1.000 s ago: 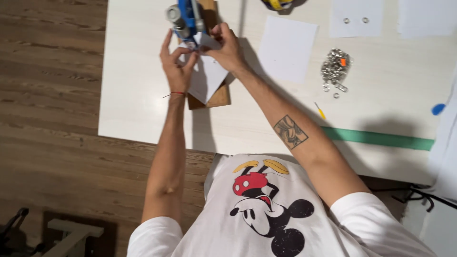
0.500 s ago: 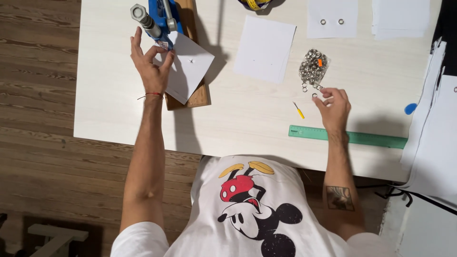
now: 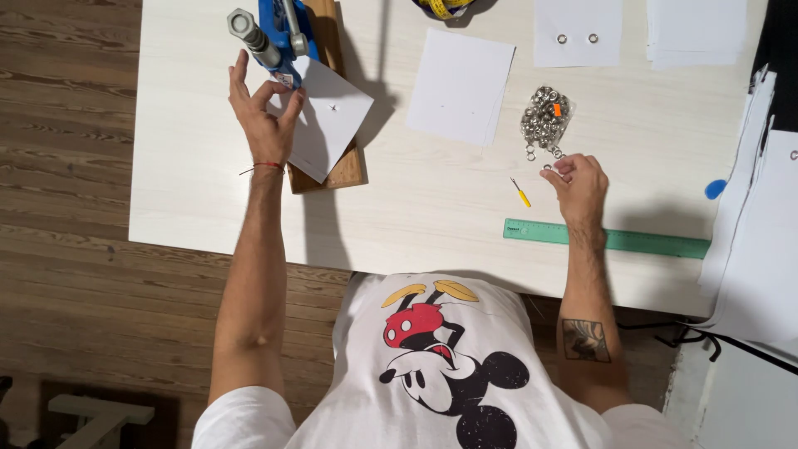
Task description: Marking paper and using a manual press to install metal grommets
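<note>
Starting at the left of the pale worktop (image 3: 199,199), a blue press (image 3: 278,33) with a grey metal cylinder is seen, mounted on a brown wooden board (image 3: 349,170). A white sheet (image 3: 328,116), marked by a small hole near its middle, is laid slantwise on that board under the press. The left hand (image 3: 264,116) is placed over the sheet's left edge with the fingers spread wide and nothing gripped; whether the thumb touches the paper cannot be told. Further right, a second white sheet (image 3: 459,87) is laid flat and apart from the board. At the top edge, a small white card (image 3: 578,32) bearing two metal rings is set. Below it, a clear bag of silver eyelets (image 3: 544,120), with a small orange spot on it, is lying with a few loose rings just beside it. A small yellow-handled tool (image 3: 520,193) is lying near by. The right hand (image 3: 578,187) is held narrow just below the bag, a single eyelet (image 3: 550,167) being pinched at its fingertips. A long green ruler (image 3: 640,241) is lying beneath that hand. A blue round object (image 3: 715,189) and a stack of white paper (image 3: 761,241) are found at the far right.
</note>
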